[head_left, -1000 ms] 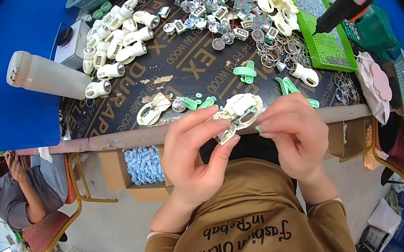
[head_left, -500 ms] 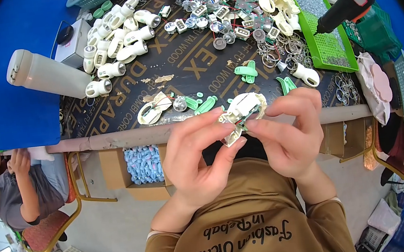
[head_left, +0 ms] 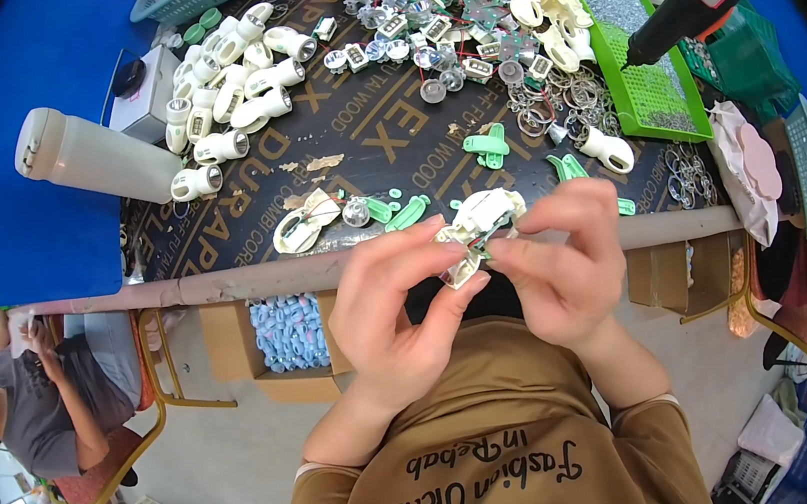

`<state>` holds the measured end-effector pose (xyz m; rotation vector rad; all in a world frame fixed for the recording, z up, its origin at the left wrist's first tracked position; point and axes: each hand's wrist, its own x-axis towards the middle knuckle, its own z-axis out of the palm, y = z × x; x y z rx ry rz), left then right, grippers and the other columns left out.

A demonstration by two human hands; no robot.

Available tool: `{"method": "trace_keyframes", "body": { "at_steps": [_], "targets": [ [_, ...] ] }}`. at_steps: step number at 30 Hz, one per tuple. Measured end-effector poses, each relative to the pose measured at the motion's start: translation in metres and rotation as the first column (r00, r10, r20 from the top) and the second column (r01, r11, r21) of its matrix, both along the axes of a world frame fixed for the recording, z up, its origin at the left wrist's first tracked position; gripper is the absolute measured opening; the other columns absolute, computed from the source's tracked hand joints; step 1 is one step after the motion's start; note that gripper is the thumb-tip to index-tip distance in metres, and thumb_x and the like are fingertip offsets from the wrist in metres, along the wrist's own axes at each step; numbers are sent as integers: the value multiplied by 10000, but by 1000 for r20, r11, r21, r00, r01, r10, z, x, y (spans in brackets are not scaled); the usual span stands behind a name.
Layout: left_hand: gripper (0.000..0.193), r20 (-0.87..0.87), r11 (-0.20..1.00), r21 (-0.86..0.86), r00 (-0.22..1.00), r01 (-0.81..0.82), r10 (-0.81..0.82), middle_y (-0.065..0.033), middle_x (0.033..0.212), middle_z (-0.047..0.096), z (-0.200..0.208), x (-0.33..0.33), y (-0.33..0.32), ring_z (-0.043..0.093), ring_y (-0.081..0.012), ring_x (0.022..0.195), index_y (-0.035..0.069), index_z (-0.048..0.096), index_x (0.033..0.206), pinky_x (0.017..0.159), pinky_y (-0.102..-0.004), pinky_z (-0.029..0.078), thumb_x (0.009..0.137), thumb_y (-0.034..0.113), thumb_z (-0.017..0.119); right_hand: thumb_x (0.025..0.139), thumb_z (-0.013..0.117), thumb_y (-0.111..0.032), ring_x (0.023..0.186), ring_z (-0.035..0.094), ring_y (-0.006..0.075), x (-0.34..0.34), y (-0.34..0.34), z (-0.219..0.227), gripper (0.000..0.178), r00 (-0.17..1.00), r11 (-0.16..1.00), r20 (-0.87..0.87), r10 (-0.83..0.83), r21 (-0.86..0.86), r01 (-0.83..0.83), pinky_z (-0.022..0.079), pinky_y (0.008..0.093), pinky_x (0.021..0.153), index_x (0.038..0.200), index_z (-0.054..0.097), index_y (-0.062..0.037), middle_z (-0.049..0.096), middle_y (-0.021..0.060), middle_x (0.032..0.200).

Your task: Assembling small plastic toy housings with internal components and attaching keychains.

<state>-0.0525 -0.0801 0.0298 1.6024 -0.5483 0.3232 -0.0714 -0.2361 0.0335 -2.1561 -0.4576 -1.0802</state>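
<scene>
cream casing (head_left: 489,207): left hand (head_left: 390,319) pinching, right hand (head_left: 567,272) curled close

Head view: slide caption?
Left hand grips an open cream casing, right hand at its side, cream flashlights heaped beyond.

Head fisheye faces down, seemingly near hands (head_left: 394,326).
</scene>
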Motion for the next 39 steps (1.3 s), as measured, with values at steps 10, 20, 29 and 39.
{"method": "trace_keyframes", "body": {
  "at_steps": [10, 20, 29, 39],
  "targets": [
    [301, -121, 976, -207, 989, 63, -89, -143, 1072, 509, -4, 10, 10, 552, -154, 912, -34, 543, 987, 723, -237, 488, 712, -85, 655, 696, 566, 59, 764, 552, 270, -3, -74, 5, 182, 913, 928, -178, -367, -142, 345, 435, 344, 668, 845, 614, -35, 593, 110, 816],
    [309, -131, 957, -256, 976, 138, -175, -135, 1091, 515, -4, 13, 5, 499, -108, 875, -14, 550, 990, 668, -197, 398, 707, -82, 655, 725, 601, 11, 794, 561, 319, -4, -114, -14, 192, 726, 881, -504, -468, -205, 426, 439, 373, 698, 914, 581, -14, 592, 154, 852],
    [520, -155, 917, -316, 941, 242, -301, -162, 1147, 473, 0, 6, -1, 505, -217, 1070, -14, 384, 1171, 901, -336, 459, 721, -137, 613, 655, 662, 9, 708, 593, 245, 0, -54, 56, 228, 967, 994, -247, 69, -70, -89, 466, 300, 625, 877, 631, -27, 627, 105, 834],
    [603, -164, 914, -313, 933, 259, -320, -155, 1130, 470, 6, 4, -2, 510, -235, 1074, 4, 328, 1202, 865, -336, 489, 700, -152, 624, 614, 684, -28, 676, 575, 227, 12, -30, 66, 252, 938, 961, -311, 156, -173, -217, 438, 300, 570, 863, 653, -47, 618, 82, 815]
  ]
}}
